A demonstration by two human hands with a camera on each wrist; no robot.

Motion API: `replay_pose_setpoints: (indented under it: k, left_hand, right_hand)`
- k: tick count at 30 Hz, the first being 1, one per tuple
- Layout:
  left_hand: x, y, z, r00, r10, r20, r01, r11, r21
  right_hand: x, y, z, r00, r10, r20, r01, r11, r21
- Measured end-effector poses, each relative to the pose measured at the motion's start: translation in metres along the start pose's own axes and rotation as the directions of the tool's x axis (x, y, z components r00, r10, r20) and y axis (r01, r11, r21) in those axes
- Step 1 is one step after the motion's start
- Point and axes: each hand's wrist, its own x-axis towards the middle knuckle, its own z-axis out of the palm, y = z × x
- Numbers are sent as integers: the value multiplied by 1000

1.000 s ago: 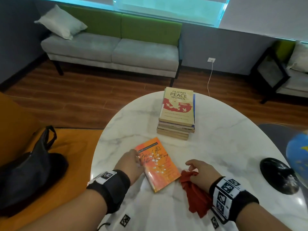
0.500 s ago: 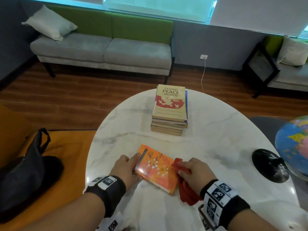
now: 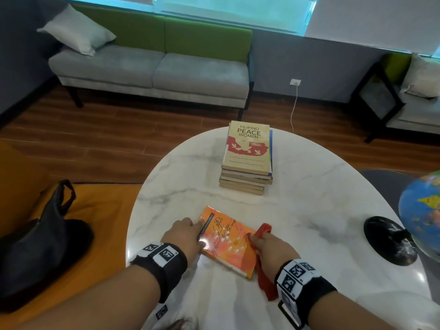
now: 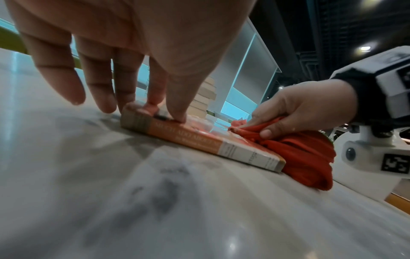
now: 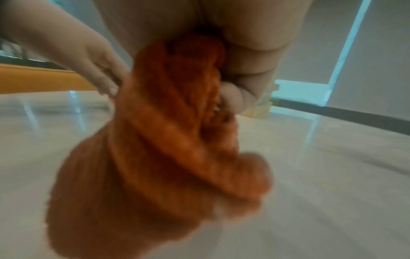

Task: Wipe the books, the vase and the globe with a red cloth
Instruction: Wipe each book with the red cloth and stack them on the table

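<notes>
Orange book (image 3: 226, 241) lies flat on the white marble bench (image 3: 309, 186), near its front edge, cover up, spine toward the person's left.

Left hand (image 3: 184, 236): fingers straight, tips pressing down on the book's spine-side edge; the left wrist view shows the thumb and one finger on the cover, the others reaching past the edge toward the bench (no curl around the book).

Right hand (image 3: 273, 246): clenched around the red cloth (image 3: 264, 277), bunched in the fist. One end of the cloth sticks out past the knuckles, the other hangs down behind the wrist onto the bench. Cloth touches the right-hand part of the cover, at the book's corner.

Stack of books (image 3: 247, 163) sits well apart, toward the far side of the bench; top cover reads "Filipino Peace Women".

Globe (image 3: 421, 210) at the right edge of the head view, partly cut off, on a black round base (image 3: 390, 241).

Off the bench: black bag (image 3: 40, 234) on an orange seat, grey-green sofa (image 3: 152, 67) beyond.
</notes>
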Motion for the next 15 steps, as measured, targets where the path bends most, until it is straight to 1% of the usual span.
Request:
replay_pose_setpoints:
  k: [1, 2, 3, 4, 5, 6, 7, 8, 9, 11, 12, 13, 15]
  left_hand:
    - [0, 0, 0, 1000, -2, 1, 2, 1000, 6]
    - [0, 0, 1, 1000, -2, -2, 2, 1000, 12]
    - [-1, 0, 1, 1000, -5, -1, 5, 1000, 16]
    - [0, 0, 0, 1000, -6, -1, 6, 1000, 18]
    - [0, 0, 0, 1000, -6, 1, 6, 1000, 20]
    - [1, -1, 0, 1000, -5, 3, 5, 1000, 22]
    - [1, -1, 0, 1000, -3, 6, 3, 1000, 23]
    - [1, 0, -1, 1000, -2, 8, 2, 1000, 25]
    - [0, 0, -1, 1000, -3, 9, 2, 1000, 25]
    - [1, 0, 0, 1000, -1, 4, 1, 1000, 20]
    - [1, -1, 0, 1000, 1, 1, -1, 1000, 18]
    - [1, -1, 1, 1000, 3, 2, -3, 1000, 17]
    - [1, -2, 1, 1000, 5, 6, -5, 1000, 18]
  right_hand:
    - [-3, -2, 0, 999, -24, 48, 25, 999, -26]
    - [-5, -2, 1, 997, -61, 50, 61, 998, 8]
    - [-3, 0, 5, 998, -59, 24, 56, 992, 113]
    - [-3, 2, 5, 1000, 15, 4, -16, 970, 244]
    - [-3, 5, 3, 996, 71, -53, -47, 934, 354]
    - [-1, 10, 3, 987, 103, -127, -52, 933, 355]
    - [-1, 13, 3, 978, 67, -197, -4, 953, 304]
    - [-4, 12, 5, 979, 26, -203, 27, 967, 254]
    - [-6, 9, 8, 987, 10, -161, 33, 963, 266]
    - [-16, 3, 10, 994, -89, -64, 97, 983, 154]
    - [-18, 4, 9, 990, -133, -46, 138, 982, 126]
    - [-19, 7, 5, 988, -142, -53, 149, 974, 170]
    - [-11, 13, 7, 984, -147, -97, 158, 980, 117]
